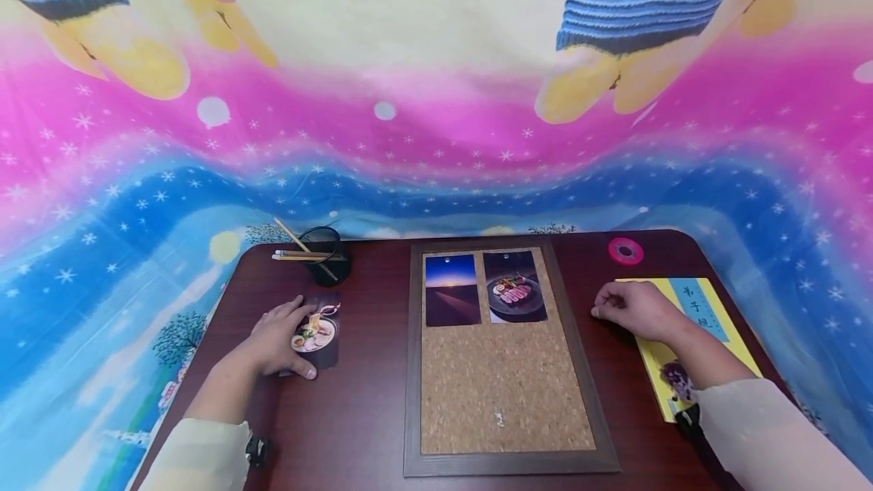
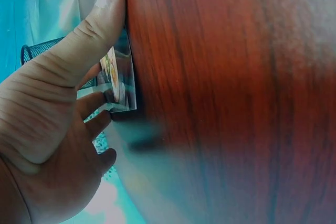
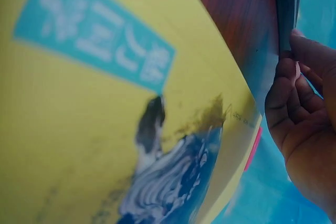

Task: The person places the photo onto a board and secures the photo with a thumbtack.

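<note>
My left hand [image 1: 283, 336] lies at the left side of a photo of a bowl of noodles [image 1: 317, 339], thumb and fingers spread along its edges. In the left wrist view the thumb [image 2: 86, 40] overlaps the glossy noodle photo [image 2: 123, 77]. My right hand [image 1: 637, 309] rests at the upper left part of a yellow book [image 1: 689, 354], fingers loosely curled. The right wrist view has its thumb and index tips close together, with nothing seen between them. Between the hands lies a framed cork board [image 1: 505, 370] bearing a sunset photo [image 1: 452, 290] and a meat dish photo [image 1: 516, 286].
A small cluster of clear pins [image 1: 500, 418] sits low on the cork. Behind my left hand stands a black mesh pen cup [image 1: 327, 256] with several pencils [image 1: 293, 237]. A pink tape roll [image 1: 625, 251] lies at the far right. A patterned cloth [image 1: 436, 135] hangs behind the table.
</note>
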The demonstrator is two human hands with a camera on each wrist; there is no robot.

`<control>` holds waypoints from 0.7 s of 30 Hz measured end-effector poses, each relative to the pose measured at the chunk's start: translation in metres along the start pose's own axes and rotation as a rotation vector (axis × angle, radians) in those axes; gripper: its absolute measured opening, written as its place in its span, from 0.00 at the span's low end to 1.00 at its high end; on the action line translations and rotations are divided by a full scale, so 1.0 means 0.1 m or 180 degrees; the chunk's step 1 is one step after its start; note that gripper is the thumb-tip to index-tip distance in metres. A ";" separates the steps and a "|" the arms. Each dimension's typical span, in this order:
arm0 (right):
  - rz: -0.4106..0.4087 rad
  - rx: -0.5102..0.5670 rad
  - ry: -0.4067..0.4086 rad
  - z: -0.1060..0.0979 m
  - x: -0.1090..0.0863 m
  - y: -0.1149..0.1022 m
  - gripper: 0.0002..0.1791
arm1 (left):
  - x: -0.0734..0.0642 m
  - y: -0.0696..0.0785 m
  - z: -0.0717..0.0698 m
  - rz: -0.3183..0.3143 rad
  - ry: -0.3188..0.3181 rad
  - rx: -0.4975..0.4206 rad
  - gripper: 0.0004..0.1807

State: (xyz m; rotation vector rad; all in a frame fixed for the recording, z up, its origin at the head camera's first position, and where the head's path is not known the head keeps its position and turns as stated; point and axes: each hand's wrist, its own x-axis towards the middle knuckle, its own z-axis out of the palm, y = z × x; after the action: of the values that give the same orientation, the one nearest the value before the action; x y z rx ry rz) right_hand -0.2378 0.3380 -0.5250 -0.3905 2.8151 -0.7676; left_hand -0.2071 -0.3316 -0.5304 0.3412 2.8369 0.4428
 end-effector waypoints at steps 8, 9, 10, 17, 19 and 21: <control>0.0010 -0.0018 0.0043 0.00 -0.04 -0.01 0.05 | -0.01 -0.02 0.04 0.0015 0.0046 -0.0047 0.75; -0.0001 -0.0005 0.0052 -0.01 -0.04 -0.02 0.05 | -0.01 -0.02 0.04 0.0011 0.0047 -0.0064 0.75; -0.0012 0.0003 0.0060 0.00 -0.04 -0.02 0.04 | -0.01 -0.02 0.03 0.0022 0.0054 -0.0072 0.75; -0.0065 0.0056 0.0069 0.00 -0.05 -0.02 0.04 | -0.05 0.01 0.00 -0.0001 0.0090 -0.0123 0.71; -0.0070 0.0072 0.0067 -0.01 -0.05 -0.02 0.05 | -0.06 0.02 -0.02 0.0000 0.0108 -0.0153 0.69; -0.0078 0.0082 0.0060 -0.01 -0.05 -0.03 0.06 | -0.06 0.03 -0.03 -0.0018 0.0123 -0.0192 0.68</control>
State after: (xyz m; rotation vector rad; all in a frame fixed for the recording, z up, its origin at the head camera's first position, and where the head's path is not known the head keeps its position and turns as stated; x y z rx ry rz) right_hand -0.2329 0.3380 -0.5220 -0.4163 2.8199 -0.8159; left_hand -0.2016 -0.3313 -0.5259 0.3160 2.8541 0.5382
